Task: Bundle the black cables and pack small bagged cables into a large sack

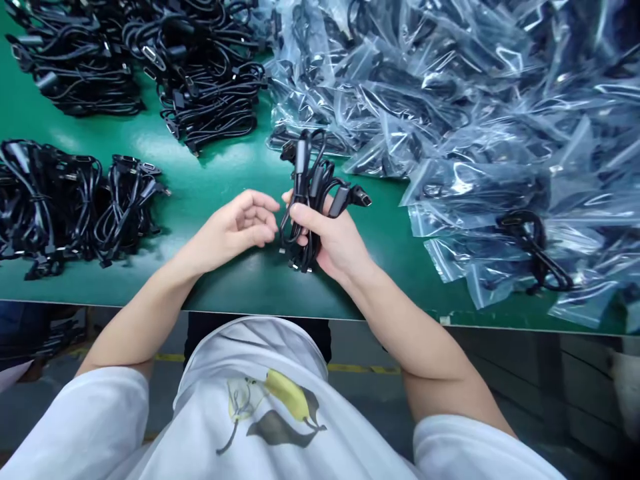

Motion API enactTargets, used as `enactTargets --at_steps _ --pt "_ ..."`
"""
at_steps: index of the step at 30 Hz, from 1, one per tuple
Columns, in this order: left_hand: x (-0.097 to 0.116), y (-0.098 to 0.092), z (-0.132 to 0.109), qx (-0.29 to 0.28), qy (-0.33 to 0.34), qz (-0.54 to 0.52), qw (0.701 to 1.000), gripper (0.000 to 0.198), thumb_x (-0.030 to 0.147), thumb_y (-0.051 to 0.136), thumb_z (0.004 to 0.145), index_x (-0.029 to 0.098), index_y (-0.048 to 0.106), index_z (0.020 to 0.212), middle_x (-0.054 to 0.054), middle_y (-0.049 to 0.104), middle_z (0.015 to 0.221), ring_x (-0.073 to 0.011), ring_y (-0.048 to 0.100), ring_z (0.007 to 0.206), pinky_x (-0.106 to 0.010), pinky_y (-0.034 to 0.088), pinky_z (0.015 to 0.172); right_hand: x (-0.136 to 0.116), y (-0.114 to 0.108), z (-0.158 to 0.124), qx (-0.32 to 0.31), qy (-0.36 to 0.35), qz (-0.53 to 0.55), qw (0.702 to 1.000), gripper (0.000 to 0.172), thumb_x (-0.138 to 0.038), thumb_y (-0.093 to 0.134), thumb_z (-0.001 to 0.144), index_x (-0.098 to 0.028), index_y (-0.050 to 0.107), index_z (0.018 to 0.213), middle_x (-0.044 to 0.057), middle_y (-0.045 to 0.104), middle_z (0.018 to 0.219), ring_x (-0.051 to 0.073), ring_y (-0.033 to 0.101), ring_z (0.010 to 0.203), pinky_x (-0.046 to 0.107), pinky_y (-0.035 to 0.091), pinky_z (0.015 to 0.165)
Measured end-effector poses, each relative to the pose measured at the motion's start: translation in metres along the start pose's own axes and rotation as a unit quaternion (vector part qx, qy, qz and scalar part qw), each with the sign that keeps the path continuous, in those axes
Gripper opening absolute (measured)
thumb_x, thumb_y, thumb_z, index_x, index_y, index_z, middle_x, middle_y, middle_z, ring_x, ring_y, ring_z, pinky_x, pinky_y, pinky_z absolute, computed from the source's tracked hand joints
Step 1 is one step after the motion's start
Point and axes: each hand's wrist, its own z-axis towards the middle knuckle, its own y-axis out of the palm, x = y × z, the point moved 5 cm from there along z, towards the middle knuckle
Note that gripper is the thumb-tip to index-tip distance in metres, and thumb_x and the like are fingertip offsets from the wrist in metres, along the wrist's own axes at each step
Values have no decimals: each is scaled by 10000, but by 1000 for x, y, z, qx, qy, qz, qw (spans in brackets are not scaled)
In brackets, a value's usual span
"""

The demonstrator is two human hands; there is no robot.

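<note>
In my right hand is a bunch of coiled black cables, its thumb laid across the front and its fingers wrapped behind. Dark connectors stick out at the top and right of the bunch, and small metal plug ends hang at the bottom. Just left of the cables hovers my left hand, its fingers loosely curled and apart, with nothing visible in it. A narrow gap separates its fingertips from the bunch. Both hands are above the green tabletop, near its front edge.
Bundled black cables lie at the left, with taller cable piles at the back left. Clear plastic bags holding dark cables cover the right and back. One loose coiled cable rests on top of the bags.
</note>
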Motion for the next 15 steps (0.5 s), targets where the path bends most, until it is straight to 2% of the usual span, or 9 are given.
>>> enactTargets --at_steps 2,4,6,11,15 --pt "-4 10 -3 -60 -21 33 997 349 321 880 697 162 688 941 -29 704 784 -130 642 682 -243 532 653 -5 -6 1 8 -16 3 1000 522 -584 822 686 -224 689 1041 -10 589 803 103 519 643 231 422 545" --pt "-7 18 -6 -86 -40 54 994 263 339 841 744 160 701 877 -30 702 729 -129 635 643 -250 535 637 -9 -11 3 1 -25 6 1000 518 -600 804 706 -250 683 1068 -8 578 826 110 530 665 241 443 575" --pt "-7 21 -7 -75 -35 66 994 235 358 816 771 160 698 815 -26 692 693 -120 619 603 -247 530 611 -11 -12 3 -12 -32 20 999 511 -600 814 693 -259 682 1049 -6 565 844 110 519 667 252 459 598" --pt "-2 15 -7 0 19 88 996 283 387 830 750 168 653 739 -19 686 701 -116 624 618 -229 522 604 -18 -9 0 -44 -51 56 996 463 -545 861 633 -247 681 937 -3 569 877 111 510 687 267 486 647" --pt "0 13 -6 4 31 98 995 304 412 832 742 169 649 740 -10 666 683 -113 608 610 -228 509 597 -21 -8 -4 -47 -57 33 997 442 -537 866 621 -244 687 899 6 598 902 139 561 753 288 504 682"
